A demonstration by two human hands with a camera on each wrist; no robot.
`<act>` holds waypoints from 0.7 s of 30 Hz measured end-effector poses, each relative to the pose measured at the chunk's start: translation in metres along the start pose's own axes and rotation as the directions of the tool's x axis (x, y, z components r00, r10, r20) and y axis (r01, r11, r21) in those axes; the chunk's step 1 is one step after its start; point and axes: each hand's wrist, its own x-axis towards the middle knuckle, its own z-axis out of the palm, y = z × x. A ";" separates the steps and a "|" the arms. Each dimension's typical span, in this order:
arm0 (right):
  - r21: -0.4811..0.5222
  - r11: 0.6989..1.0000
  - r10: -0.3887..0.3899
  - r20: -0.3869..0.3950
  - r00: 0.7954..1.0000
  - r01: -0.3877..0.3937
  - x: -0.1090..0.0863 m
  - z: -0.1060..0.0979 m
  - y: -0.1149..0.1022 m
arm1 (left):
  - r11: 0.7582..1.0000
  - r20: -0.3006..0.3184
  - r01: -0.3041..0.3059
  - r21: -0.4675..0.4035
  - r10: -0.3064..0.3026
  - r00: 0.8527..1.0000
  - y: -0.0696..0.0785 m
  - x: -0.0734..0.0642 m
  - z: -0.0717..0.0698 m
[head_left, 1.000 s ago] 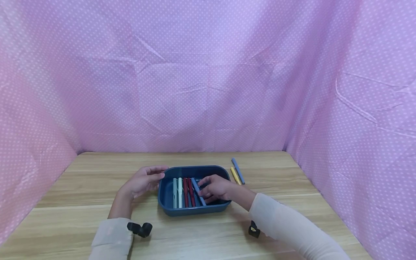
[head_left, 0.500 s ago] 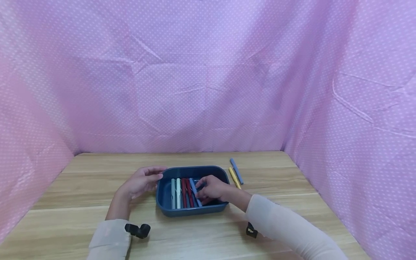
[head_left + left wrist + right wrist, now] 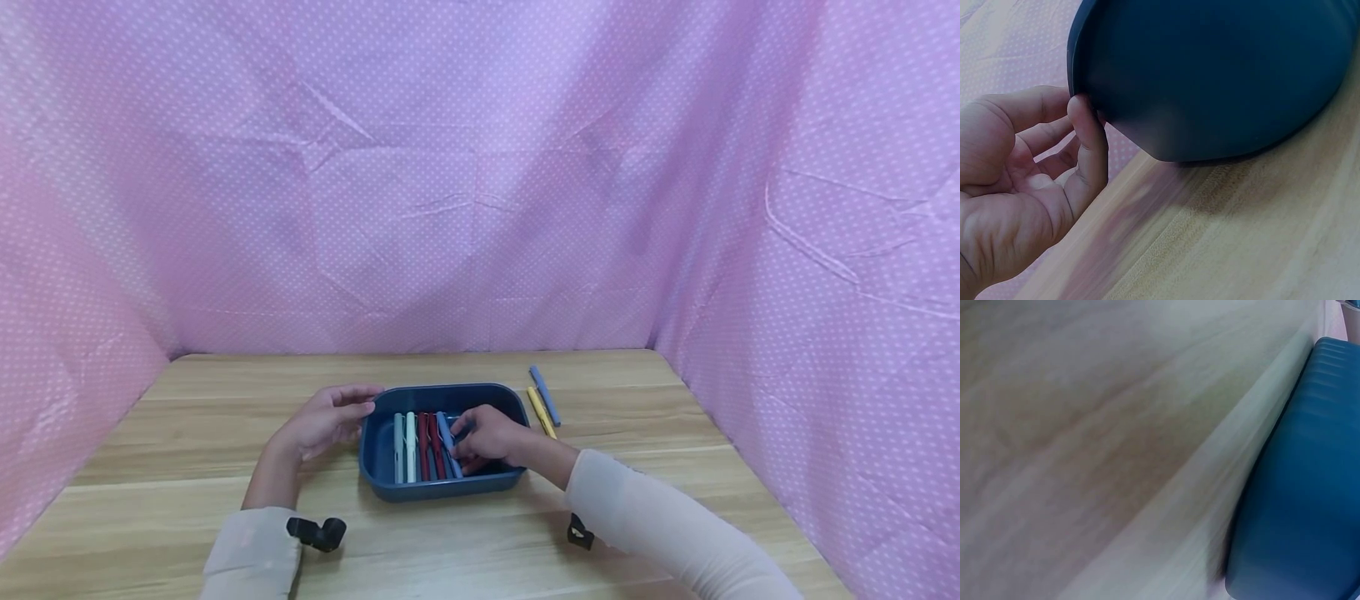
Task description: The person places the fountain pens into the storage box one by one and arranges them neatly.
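Observation:
A dark blue tray (image 3: pixel 420 492) with rounded corners rests on the wooden table. My left hand (image 3: pixel 330 423) pinches its left rim; in the left wrist view, the thumb (image 3: pixel 1089 134) and fingertips meet at the edge. Inside lie a grey-green pen (image 3: pixel 399 450), a pale mint pen (image 3: pixel 411 450) and two dark red pens (image 3: pixel 423 446), side by side. Right of them is a blue pen (image 3: pixel 444 429), slightly slanted. My right hand (image 3: pixel 491 435) reaches into the tray, fingers spread, with its fingertips touching this pen's right side. The palm hides the tray's right part.
On the table behind the right forearm lie a yellow pen (image 3: pixel 540 410) and another blue pen (image 3: pixel 545 396). A pink dotted curtain (image 3: pixel 420 250) encloses the table at back and sides. The right wrist view shows table grain (image 3: pixel 1104 456) and the tray's outer wall (image 3: pixel 1300 487).
The blue pen in the tray has shifted left against the red ones and become straighter, my right fingertips moving with it. My left hand keeps its hold on the rim.

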 end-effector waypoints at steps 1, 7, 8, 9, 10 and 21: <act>-0.001 1.000 0.000 -0.003 1.000 0.000 0.000 0.000 0.000 | 1.000 0.000 0.001 -0.001 -0.001 1.000 0.000 0.000 0.000; -0.019 1.000 0.006 -0.022 1.000 -0.007 -0.002 0.000 -0.002 | 1.000 0.005 0.000 0.001 0.000 1.000 0.001 0.000 0.000; -0.022 1.000 0.007 -0.024 1.000 -0.007 -0.002 0.000 -0.003 | 1.000 0.004 0.000 0.003 0.000 1.000 0.001 0.000 0.000; -0.025 1.000 0.007 -0.026 1.000 -0.008 -0.003 0.000 -0.003 | 1.000 0.004 0.000 0.002 0.000 1.000 0.001 0.001 0.000; -0.026 1.000 0.008 -0.027 1.000 -0.008 -0.003 0.000 -0.003 | 1.000 0.004 0.001 0.002 -0.001 1.000 0.001 0.001 0.000; -0.022 0.999 0.023 -0.035 0.999 -0.024 -0.005 -0.006 -0.005 | 1.000 0.002 0.003 0.003 -0.003 1.000 0.001 0.000 0.001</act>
